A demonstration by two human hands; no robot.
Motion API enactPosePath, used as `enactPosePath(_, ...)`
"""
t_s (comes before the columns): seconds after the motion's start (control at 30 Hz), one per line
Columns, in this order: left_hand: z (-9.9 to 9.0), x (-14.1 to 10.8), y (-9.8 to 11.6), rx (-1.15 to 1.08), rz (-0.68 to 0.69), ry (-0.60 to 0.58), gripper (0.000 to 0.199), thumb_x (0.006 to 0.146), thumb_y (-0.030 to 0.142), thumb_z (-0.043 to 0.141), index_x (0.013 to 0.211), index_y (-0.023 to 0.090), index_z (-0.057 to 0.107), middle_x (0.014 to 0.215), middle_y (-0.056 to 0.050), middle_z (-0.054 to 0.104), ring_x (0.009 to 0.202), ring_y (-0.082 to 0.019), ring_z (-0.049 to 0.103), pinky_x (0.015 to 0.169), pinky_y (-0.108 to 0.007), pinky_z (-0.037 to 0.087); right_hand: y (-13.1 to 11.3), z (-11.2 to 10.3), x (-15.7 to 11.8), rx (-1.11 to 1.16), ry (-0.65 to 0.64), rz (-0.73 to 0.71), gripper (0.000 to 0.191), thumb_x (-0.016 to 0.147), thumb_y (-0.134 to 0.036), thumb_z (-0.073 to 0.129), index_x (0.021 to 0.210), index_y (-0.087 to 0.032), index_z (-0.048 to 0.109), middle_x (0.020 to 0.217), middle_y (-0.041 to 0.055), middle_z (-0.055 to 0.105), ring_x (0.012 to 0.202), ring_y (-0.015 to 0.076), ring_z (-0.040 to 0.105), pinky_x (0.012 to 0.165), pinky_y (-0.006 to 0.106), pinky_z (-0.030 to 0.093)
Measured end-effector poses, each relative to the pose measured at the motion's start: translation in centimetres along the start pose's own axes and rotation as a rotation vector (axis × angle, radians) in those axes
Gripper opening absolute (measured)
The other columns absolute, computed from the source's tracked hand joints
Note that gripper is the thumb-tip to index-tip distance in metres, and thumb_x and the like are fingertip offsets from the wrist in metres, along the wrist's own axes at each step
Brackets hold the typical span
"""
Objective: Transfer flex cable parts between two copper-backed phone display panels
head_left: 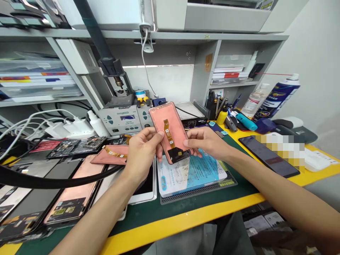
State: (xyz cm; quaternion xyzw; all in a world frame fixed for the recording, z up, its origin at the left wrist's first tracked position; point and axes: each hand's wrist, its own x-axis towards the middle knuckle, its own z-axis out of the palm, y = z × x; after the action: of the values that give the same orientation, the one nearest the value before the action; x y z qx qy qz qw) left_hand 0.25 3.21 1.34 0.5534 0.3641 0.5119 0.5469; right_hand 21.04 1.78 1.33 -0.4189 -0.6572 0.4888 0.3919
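Grey shelves [39, 33] run along the back of the bench, with stacked papers kept on the left and books on the right. At the left, white chargers [70, 127] are plugged into a bundle of cables, and a black hose [53, 182] is laid across a row of phone screens [71, 191], some backed with pink film. A soldering station [122, 120] is set against the back, just behind the work area. Over a green mat [148, 216], edged nearer the body by a yellow table [186, 221], a pink-backed phone screen [170, 127] is held tilted between the left hand [142, 156] and the right hand [207, 141], above a printed leaflet [191, 173]. An orange ribbon cable [168, 132] is laid down its back. Its long edges are pinched narrowly, by the left thumb [159, 134] and curled fingers on one side and the right thumb [186, 142] and fingers on the other. Further right, a dark phone [268, 156] is laid on the table, partly hidden by a blurred patch. A spray can [278, 97] is stood behind it, before a pale wall [316, 71].
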Motion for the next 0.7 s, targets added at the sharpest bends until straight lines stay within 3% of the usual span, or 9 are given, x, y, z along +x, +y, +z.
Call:
enactPosePath(0.07, -0.22, 0.10, 0.05, -0.042, -0.016, -0.044, 0.007, 0.078, 0.025, 0.058, 0.079, 0.018, 0.058, 0.042, 0.004, 0.051, 0.033, -0.014, 0.050, 0.037, -0.023, 0.034, 0.01, 0.32, -0.15, 0.009, 0.032, -0.007, 0.024, 0.083, -0.033, 0.068, 0.070, -0.015, 0.060, 0.056, -0.0008, 0.059, 0.043, 0.0099, 0.051, 0.039, 0.021, 0.039)
enactPosePath(0.2, -0.26, 0.00, -0.07, -0.099, -0.037, -0.151, 0.019, 0.068, 0.021, 0.051, 0.083, 0.016, 0.061, 0.055, 0.000, 0.060, 0.038, -0.012, 0.048, 0.037, -0.023, 0.032, 0.17, 0.46, -0.27, 0.043, 0.087, -0.060, 0.022, 0.083, -0.034, 0.070, 0.074, -0.015, 0.062, 0.056, -0.0018, 0.057, 0.045, 0.0110, 0.053, 0.039, 0.021, 0.039)
enactPosePath(0.37, 0.27, -0.26, -0.43, 0.117, 0.012, -0.131, 0.006, 0.076, 0.020, 0.066, 0.078, 0.016, 0.062, 0.059, 0.003, 0.059, 0.040, -0.005, 0.040, 0.039, -0.019, 0.027, 0.13, 0.38, -0.33, 0.039, 0.153, -0.113, 0.023, 0.084, -0.035, 0.071, 0.076, -0.015, 0.063, 0.057, -0.0019, 0.057, 0.045, 0.0110, 0.054, 0.039, 0.021, 0.040)
enactPosePath(0.7, 0.23, -0.27, -0.78, 0.052, -0.015, -0.133, 0.012, 0.078, 0.025, 0.070, 0.078, 0.016, 0.062, 0.059, 0.003, 0.057, 0.042, -0.006, 0.040, 0.039, -0.018, 0.027, -0.16, 0.66, -0.78, 0.075, 0.149, -0.141, 0.025, 0.084, -0.039, 0.070, 0.076, -0.016, 0.064, 0.058, -0.0014, 0.057, 0.047, 0.0123, 0.055, 0.042, 0.023, 0.042)
